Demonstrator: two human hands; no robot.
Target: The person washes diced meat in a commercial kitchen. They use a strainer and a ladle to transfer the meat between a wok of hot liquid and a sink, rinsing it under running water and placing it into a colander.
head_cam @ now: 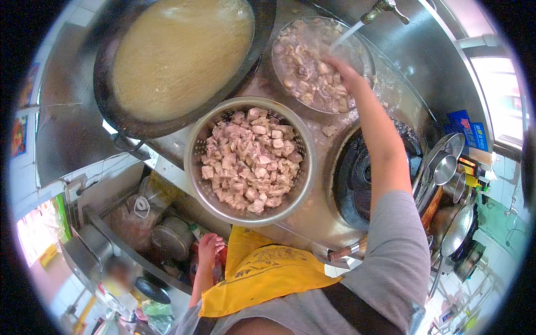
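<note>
My right hand [344, 73] reaches into a round metal basin [372, 71] of water and cut meat pieces [299, 69]. Its fingertips are hidden among the pieces, under the water. From a metal tap [379, 11] a stream of water [346, 35] runs into the basin close to this hand. Nearer to me a steel colander [251, 220] holds a heap of pale meat chunks [251, 161]. My left hand [211, 246] hangs low beside my yellow apron [272, 268], fingers loosely curled and apart, with nothing visible in it.
A large black wok [104, 92] of cloudy yellowish liquid [180, 58] stands at upper left. Right of the colander is a blackened burner opening [351, 180]. Ladles and a perforated skimmer [457, 230] hang at right. A lidded pot [171, 238] sits low at left.
</note>
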